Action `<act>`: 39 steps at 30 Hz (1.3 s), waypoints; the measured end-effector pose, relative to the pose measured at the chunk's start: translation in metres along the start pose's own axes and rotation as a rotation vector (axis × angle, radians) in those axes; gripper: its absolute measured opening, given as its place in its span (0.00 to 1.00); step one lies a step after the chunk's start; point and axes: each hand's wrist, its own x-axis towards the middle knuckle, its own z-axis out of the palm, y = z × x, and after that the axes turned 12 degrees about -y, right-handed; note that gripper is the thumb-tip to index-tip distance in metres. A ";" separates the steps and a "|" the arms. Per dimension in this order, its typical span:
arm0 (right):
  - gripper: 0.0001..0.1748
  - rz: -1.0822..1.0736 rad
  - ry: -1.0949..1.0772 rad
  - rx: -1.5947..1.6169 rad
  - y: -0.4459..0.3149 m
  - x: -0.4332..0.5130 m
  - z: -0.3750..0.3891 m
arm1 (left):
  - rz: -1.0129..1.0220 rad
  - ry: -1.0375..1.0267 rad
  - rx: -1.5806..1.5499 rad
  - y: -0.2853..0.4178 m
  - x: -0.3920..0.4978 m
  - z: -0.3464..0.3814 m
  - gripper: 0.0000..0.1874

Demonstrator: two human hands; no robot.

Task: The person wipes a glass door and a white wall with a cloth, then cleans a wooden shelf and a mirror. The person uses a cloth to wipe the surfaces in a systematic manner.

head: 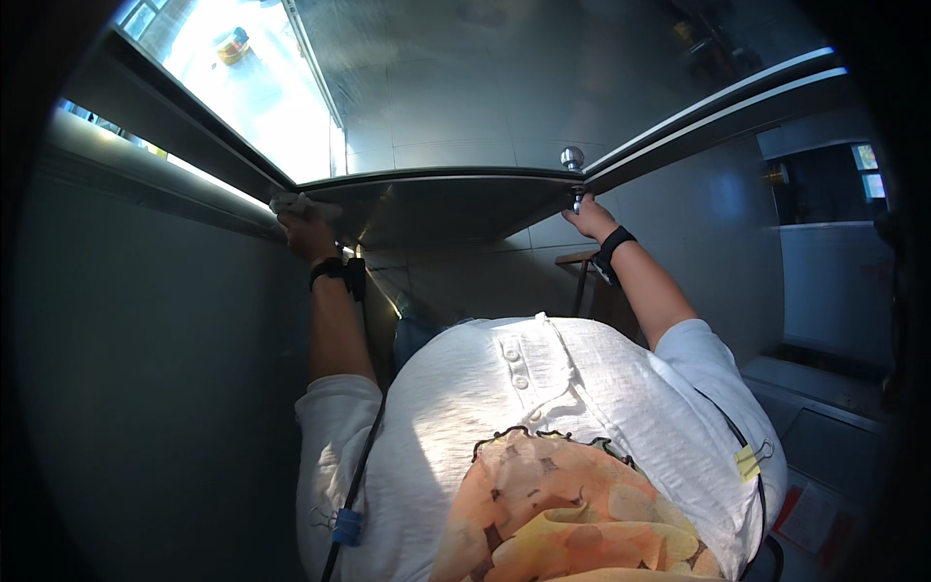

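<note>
A dark door-like panel [451, 207] spans the space in front of me, with a thin edge running across its top. My left hand [309, 234] holds a crumpled white cloth [309, 206] against the panel's left corner, beside the frame. At the right end, the thumb and fingers of my right hand [595, 220] are around a small shiny metal fitting [578, 198]. Just above that fitting, a round metal knob [572, 158] shows beyond the panel's edge. Part of my right-hand grip is hidden by the hand itself.
Dark walls stand close on the left [167, 349] and right [691, 196]. A small brown wooden piece of furniture [578, 258] is beneath my right forearm. Bright light fills the upper left, around a yellow container [233, 47]. Thin black cables, clipped to my shirt, run down both sides.
</note>
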 end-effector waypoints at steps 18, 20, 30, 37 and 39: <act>0.45 0.032 -0.039 0.047 -0.011 -0.013 -0.003 | 0.560 -0.600 0.059 0.134 -0.121 0.102 0.16; 0.44 0.041 -0.031 0.061 -0.011 -0.014 -0.002 | 0.636 -0.671 0.138 0.159 -0.129 0.112 0.17; 0.36 0.148 -0.057 0.258 -0.023 -0.030 -0.002 | 1.039 -0.883 0.230 0.237 -0.182 0.173 0.10; 0.31 -0.126 -0.073 0.146 -0.016 -0.035 0.008 | 1.097 -0.949 0.236 0.256 -0.193 0.164 0.14; 0.35 -0.339 0.069 0.436 -0.012 -0.042 0.015 | 1.123 -0.926 0.133 0.255 -0.192 0.141 0.15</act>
